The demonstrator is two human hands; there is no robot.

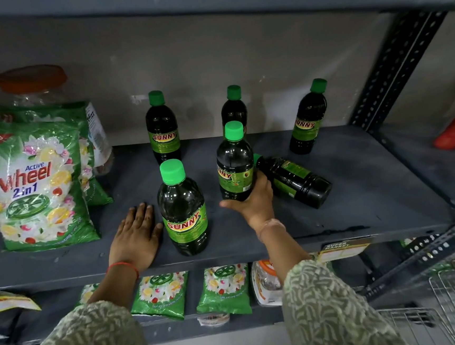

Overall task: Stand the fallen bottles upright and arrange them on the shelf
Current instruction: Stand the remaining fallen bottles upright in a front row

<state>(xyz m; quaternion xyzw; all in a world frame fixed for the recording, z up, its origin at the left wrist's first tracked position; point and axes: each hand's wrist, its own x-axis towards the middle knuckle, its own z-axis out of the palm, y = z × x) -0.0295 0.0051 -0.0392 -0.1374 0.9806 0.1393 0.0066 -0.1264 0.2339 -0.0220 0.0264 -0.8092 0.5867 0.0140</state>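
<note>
Dark green Sunny bottles with green caps stand on the grey shelf (359, 188). Three are upright at the back: a left one (162, 131), a middle one (233, 108) and a right one (307, 121). Another upright bottle (183, 209) stands near the front edge. My right hand (253, 200) grips the lower part of an upright bottle (234, 163) in the middle of the shelf. Just right of it one bottle (296, 181) lies on its side, cap toward my hand. My left hand (137, 235) rests flat on the shelf, fingers spread, left of the front bottle.
Green Wheel detergent bags (35, 186) stand at the shelf's left, with a clear jar with an orange lid (32, 82) behind them. A perforated metal upright (396, 69) bounds the right side. More detergent packets (160, 296) fill the shelf below. A wire basket (452, 304) sits at lower right.
</note>
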